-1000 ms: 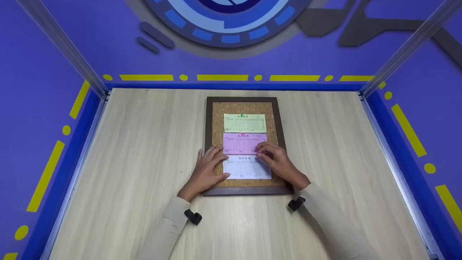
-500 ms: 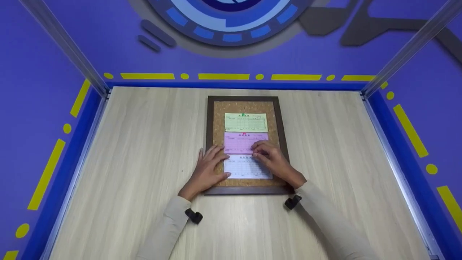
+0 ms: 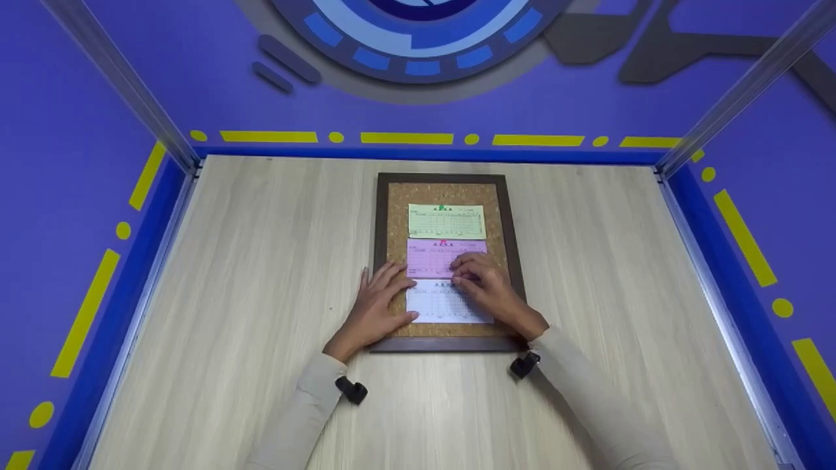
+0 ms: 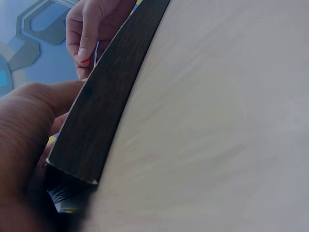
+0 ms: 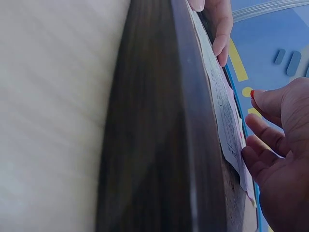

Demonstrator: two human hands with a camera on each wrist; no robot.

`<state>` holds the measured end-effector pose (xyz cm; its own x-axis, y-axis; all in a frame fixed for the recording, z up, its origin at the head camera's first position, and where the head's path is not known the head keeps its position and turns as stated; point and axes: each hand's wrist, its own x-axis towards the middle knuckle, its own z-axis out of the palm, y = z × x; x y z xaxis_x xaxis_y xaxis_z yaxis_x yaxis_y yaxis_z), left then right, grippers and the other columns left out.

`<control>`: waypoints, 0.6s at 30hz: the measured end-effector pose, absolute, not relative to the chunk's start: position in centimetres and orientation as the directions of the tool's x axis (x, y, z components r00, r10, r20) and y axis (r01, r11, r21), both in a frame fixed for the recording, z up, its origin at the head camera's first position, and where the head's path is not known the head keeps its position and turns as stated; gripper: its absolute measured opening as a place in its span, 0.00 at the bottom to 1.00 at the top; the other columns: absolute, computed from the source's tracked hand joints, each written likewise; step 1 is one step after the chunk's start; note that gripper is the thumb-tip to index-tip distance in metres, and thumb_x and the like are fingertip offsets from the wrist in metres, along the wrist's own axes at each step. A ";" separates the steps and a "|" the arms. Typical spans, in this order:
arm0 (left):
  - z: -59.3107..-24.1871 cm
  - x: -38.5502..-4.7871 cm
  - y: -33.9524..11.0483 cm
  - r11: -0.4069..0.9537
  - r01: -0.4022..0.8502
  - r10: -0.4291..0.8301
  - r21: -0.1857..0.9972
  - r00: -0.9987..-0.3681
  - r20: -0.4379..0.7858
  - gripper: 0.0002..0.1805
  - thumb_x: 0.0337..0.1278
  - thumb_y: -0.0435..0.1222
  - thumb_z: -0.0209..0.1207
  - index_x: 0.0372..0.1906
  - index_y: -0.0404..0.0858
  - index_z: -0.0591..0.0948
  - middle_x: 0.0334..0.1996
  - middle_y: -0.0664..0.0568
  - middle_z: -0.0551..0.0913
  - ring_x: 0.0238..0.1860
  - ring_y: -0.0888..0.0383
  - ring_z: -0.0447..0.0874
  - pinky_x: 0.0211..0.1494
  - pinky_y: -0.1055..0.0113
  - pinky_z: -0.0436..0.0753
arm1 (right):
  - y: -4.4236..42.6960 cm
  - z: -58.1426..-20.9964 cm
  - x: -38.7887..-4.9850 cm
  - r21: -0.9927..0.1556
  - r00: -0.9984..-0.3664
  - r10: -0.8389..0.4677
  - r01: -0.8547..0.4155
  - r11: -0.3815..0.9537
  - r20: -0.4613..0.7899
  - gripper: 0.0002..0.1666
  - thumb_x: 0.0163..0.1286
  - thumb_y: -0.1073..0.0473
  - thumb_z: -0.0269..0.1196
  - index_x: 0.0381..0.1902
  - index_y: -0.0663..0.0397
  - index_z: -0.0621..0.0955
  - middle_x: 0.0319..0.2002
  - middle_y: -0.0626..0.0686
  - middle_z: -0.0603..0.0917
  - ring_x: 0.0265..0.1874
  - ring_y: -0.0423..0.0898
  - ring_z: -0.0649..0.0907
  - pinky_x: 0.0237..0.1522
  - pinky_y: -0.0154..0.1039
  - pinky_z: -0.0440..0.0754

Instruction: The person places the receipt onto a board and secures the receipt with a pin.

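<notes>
A dark-framed cork board (image 3: 444, 190) lies on the table with three paper slips on it. The green slip (image 3: 446, 225) bears a green push pin (image 3: 441, 207) at its top edge, and the purple slip (image 3: 428, 258) below has a pink push pin (image 3: 443, 242). Lowest is the white slip (image 3: 434, 303). My left hand (image 3: 375, 310) lies spread over the board's left side, fingertips at the left edges of the purple and white slips. Over the upper right of the white slip, my right hand (image 3: 493, 290) pinches a small red push pin (image 5: 252, 94) between thumb and finger.
The wooden tabletop (image 3: 261, 261) surrounds the board. Blue-purple walls (image 3: 418, 117) with yellow markings close off the back and both sides, with metal posts at the back corners. A black wrist camera (image 3: 351, 390) hangs at each sleeve cuff.
My right hand has shifted a little left over the white slip, still pinching the red push pin. The left hand stays in place on the board.
</notes>
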<state>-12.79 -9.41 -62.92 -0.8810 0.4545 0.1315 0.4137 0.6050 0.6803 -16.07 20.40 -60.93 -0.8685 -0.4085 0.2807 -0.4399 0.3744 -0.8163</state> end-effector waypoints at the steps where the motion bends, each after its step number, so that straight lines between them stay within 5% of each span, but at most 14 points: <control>1: -62.9 -12.8 -9.4 0.604 0.414 0.455 0.681 -0.881 0.133 0.32 0.64 0.49 0.75 0.71 0.45 0.83 0.84 0.46 0.67 0.88 0.42 0.53 0.85 0.29 0.36 | 20.4 -60.9 -16.1 -0.812 -0.868 -0.410 -0.442 0.382 0.279 0.04 0.75 0.71 0.71 0.40 0.59 0.90 0.55 0.59 0.88 0.61 0.59 0.83 0.64 0.42 0.82; 18: -62.9 -12.8 -9.4 0.604 0.407 0.446 0.686 -0.885 0.133 0.32 0.63 0.49 0.76 0.70 0.45 0.83 0.84 0.46 0.67 0.88 0.42 0.53 0.85 0.28 0.37 | 19.9 -61.3 -16.4 -0.717 -0.853 -0.445 -0.488 0.498 0.271 0.03 0.74 0.69 0.72 0.38 0.58 0.91 0.56 0.58 0.86 0.62 0.59 0.82 0.68 0.57 0.77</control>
<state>-12.79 -9.37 -62.90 -0.8851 0.4461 0.1326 0.4069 0.6036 0.6856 -16.36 19.85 -61.26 -0.8534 -0.4454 0.2707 -0.4875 0.4984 -0.7169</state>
